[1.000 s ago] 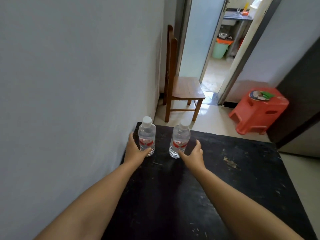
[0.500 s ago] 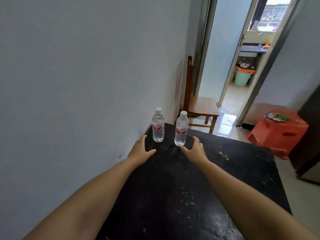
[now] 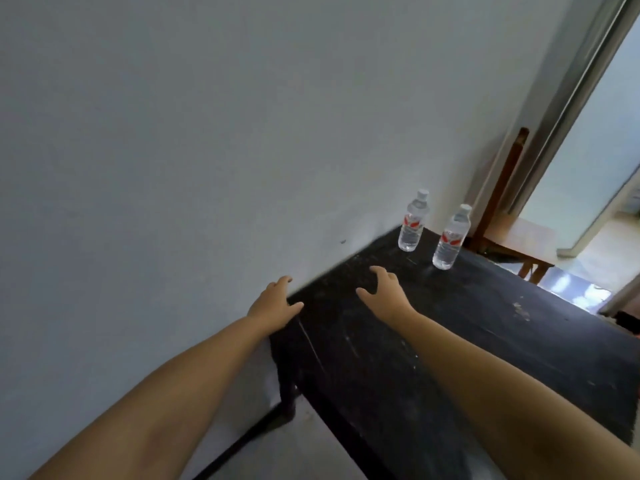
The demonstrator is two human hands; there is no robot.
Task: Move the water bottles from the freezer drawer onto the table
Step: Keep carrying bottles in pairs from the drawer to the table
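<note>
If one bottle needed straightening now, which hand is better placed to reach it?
Probably the right hand: it hovers open over the table, nearer both bottles. The left hand sits at the table's wall-side edge, farther back. Neither holds anything.

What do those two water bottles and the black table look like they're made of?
The two water bottles look like thin clear plastic: see-through walls, white screw caps, red and white wrap labels. The table seems to be wood under dark paint or lacquer, slightly glossy; pale scuffs and chipped patches show a lighter layer beneath, though the core material stays uncertain.
</note>
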